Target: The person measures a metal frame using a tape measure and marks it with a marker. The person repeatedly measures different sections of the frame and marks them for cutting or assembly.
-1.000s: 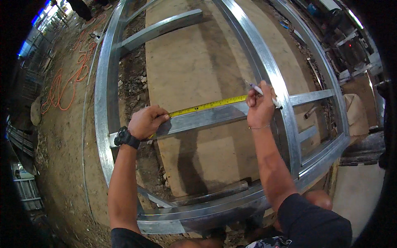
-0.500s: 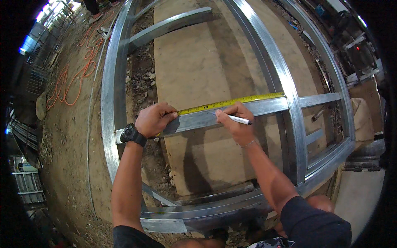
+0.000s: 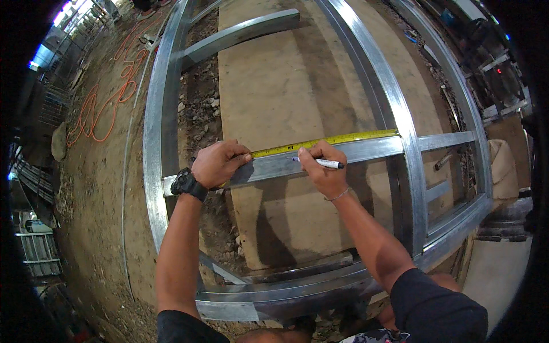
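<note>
A yellow tape measure (image 3: 337, 139) lies stretched along a metal crossbar (image 3: 269, 167), its far end against a long upright bar of the frame. My left hand (image 3: 220, 163) pinches the tape near the crossbar's left part; a sliver of yellow shows under the palm, and most of what lies beneath is hidden. In my right hand (image 3: 323, 167) is a white marker pen (image 3: 330, 163) with a dark end. Its tip points left, at or just above the crossbar's top face beside the tape; contact is too small to make out.
Around the crossbar stands a large metal frame (image 3: 155, 123) of shiny square tubing. Under it lie a tan board (image 3: 263, 86) and stony soil. An orange cord (image 3: 91, 114) is coiled on the dirt at left. Stacked clutter and a tan sack (image 3: 502, 166) stand at right.
The whole view has shifted slightly. My right hand has moved a little left along the tape, with the marker still in it. My left hand keeps its pinch.
</note>
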Motion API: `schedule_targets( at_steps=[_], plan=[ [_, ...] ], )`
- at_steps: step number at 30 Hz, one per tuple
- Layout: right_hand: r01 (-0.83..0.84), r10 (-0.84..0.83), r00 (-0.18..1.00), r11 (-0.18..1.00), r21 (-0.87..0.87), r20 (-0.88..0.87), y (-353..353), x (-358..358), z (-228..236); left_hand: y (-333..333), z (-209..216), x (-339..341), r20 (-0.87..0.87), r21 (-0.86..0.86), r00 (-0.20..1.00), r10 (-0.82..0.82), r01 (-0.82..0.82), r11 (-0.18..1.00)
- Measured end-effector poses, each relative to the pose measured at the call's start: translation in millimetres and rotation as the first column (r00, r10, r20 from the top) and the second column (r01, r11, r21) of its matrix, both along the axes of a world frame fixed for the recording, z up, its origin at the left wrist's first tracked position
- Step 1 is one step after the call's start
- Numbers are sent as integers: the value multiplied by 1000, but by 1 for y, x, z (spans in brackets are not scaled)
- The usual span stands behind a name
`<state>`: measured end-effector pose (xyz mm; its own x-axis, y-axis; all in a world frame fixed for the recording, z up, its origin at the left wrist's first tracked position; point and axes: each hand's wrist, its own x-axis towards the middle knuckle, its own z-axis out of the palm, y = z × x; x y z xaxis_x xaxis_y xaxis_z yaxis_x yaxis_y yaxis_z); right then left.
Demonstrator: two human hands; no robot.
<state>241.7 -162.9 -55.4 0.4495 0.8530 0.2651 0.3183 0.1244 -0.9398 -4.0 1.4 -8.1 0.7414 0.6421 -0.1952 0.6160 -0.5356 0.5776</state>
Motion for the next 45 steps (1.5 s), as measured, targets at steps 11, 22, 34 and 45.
schedule_targets(
  at_steps=[11, 22, 34, 45],
  plan=[
    [33, -34, 998, 999, -38, -47, 5, -8, 0, -2, 2, 0, 20, -21, 1000, 22, -21, 1000],
    [22, -31, 993, 997, 80, 111, 11, -14, 5, -1, 1, 0, 25, -6, 1000, 5, -5, 1000],
    [26, -34, 994, 997, 79, 107, 11, -16, 6, -2, 3, 1, -2, -4, 1000, 6, -6, 1000],
    [13, -17, 997, 998, 59, 76, 10, -15, 6, -3, 9, 3, -26, 6, 1000, -10, 10, 1000]
  ],
)
